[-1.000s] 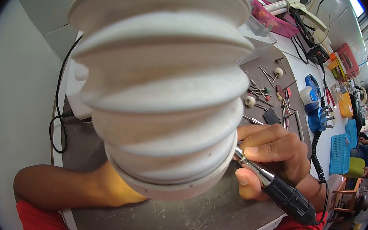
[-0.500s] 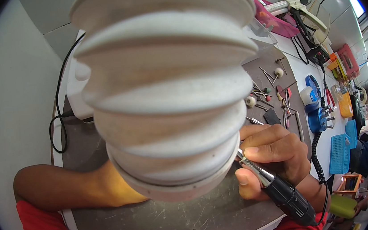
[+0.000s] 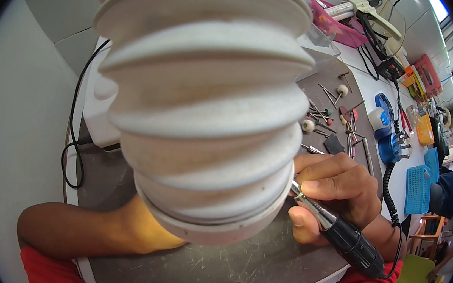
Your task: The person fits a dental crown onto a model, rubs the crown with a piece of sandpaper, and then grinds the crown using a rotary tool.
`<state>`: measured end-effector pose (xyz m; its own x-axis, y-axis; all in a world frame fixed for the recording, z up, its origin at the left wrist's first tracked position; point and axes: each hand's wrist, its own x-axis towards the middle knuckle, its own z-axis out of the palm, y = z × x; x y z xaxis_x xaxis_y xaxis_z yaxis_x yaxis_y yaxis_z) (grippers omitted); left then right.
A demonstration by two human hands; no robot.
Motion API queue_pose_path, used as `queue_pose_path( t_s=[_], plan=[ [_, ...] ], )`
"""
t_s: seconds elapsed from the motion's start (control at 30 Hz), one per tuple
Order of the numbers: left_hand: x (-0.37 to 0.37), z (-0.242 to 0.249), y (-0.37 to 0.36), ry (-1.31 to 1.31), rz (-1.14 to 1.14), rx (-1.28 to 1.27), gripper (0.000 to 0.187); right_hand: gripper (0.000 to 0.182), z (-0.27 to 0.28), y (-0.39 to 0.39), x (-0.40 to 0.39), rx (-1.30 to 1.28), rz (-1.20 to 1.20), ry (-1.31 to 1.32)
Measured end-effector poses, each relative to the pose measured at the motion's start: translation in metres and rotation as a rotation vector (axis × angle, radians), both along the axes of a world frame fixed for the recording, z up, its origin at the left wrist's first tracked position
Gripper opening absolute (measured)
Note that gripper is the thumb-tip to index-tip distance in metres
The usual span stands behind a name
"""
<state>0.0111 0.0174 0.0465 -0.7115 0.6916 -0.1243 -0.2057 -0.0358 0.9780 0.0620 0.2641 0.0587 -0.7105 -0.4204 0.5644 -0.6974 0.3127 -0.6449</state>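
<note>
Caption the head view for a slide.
Right hand holds a rotary handpiece against a ribbed white piece.

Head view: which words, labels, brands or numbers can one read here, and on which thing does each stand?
None can be read.
Ribbed white piece: no print visible.
Rotary handpiece in the right hand: no legible marking.
Blue device on the bench: any label is too small and blurred.
Pink tray: no readable text.

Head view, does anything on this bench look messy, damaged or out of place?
The grinding bits lie scattered loose on the mat, pointing every way, and the mat itself is heavily scratched. Otherwise nothing stands out: the right hand grips the rotary tool against the ribbed white piece.
</note>
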Motion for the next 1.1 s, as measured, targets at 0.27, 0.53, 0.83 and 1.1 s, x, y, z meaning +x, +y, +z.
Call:
queue_pose_path(
  t_s=[0.27,0.53,0.83,1.1],
  plan=[
    [-0.0008,0.0,0.0001,-0.002,-0.006,-0.003,0.023,0.042,0.0009,-0.0001,-0.0018,0.004,0.005,0.018],
    [-0.0005,0.0,0.0008,-0.003,-0.009,0.002,0.022,0.042,0.0,0.0003,-0.0022,-0.005,0.005,0.014],
    [-0.0004,0.0007,0.0,-0.002,-0.011,-0.001,0.022,0.044,0.0009,0.0002,-0.0005,-0.007,0.01,-0.006],
    [0.0001,0.0015,-0.0004,-0.001,-0.014,-0.001,0.022,0.044,0.001,0.0,-0.001,-0.002,0.006,-0.003]
  ],
)
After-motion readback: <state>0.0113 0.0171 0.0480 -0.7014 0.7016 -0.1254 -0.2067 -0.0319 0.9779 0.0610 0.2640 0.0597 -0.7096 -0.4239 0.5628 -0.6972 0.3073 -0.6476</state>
